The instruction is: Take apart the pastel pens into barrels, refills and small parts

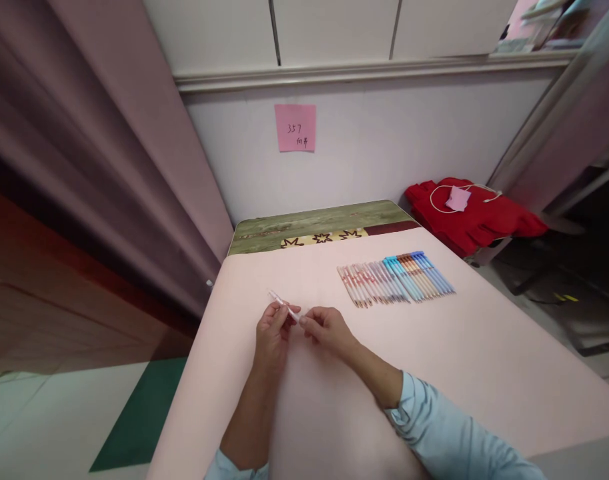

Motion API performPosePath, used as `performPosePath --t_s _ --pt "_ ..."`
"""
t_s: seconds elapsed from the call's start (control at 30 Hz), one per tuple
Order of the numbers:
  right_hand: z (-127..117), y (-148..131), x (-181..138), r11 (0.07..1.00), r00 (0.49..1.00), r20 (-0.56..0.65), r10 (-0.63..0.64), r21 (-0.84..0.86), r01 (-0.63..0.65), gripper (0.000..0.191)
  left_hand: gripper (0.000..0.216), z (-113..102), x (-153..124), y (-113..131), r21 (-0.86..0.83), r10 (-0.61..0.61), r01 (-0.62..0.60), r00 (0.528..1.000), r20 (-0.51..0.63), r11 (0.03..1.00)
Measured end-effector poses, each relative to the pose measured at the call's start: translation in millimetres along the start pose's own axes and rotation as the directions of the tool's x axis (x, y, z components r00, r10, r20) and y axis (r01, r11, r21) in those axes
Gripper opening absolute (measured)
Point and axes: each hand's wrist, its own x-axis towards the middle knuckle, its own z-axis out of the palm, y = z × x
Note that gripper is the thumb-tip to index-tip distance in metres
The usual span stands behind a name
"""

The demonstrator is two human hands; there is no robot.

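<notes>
My left hand [273,331] and my right hand [325,328] meet over the pale pink table [464,360], both pinching one slim white pen [283,303]. The pen's far end sticks up and left past my left fingers. My right fingertips close on its near end. A row of several pens [395,277], pink, grey, blue and orange, lies side by side on the table to the right of my hands, about a hand's width away.
A pink sticky note [295,127] hangs on the wall ahead. A green patterned surface [319,227] borders the table's far edge. A red cloth [477,213] with a white cable lies at the right. A curtain [109,167] hangs on the left.
</notes>
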Motion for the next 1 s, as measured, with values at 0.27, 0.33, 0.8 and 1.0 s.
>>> performPosePath --t_s 0.27,0.33,0.8,1.0 --pt "1.3 -4.1 -5.1 0.992 0.993 -0.066 -0.094 -0.092 0.088 0.037 0.025 2.7 -2.6 3.7 0.025 -0.012 0.012 0.999 0.032 1.000" --pt "1.8 -4.3 -7.0 0.949 0.972 -0.139 -0.188 -0.280 0.144 0.032 0.026 4.2 -3.1 1.6 0.092 -0.002 0.000 1.000 0.021 0.996" --pt "-63.8 -6.4 11.5 0.561 0.857 -0.512 -0.058 -0.727 -0.396 0.024 0.035 -2.9 1.4 -10.7 0.275 0.068 -0.028 0.988 -0.137 0.961" --pt "-61.7 0.4 11.9 0.452 0.900 -0.413 -0.141 -0.835 -0.312 0.023 0.020 -7.8 0.0 -10.7 0.583 0.374 -0.220 0.914 -0.157 0.782"
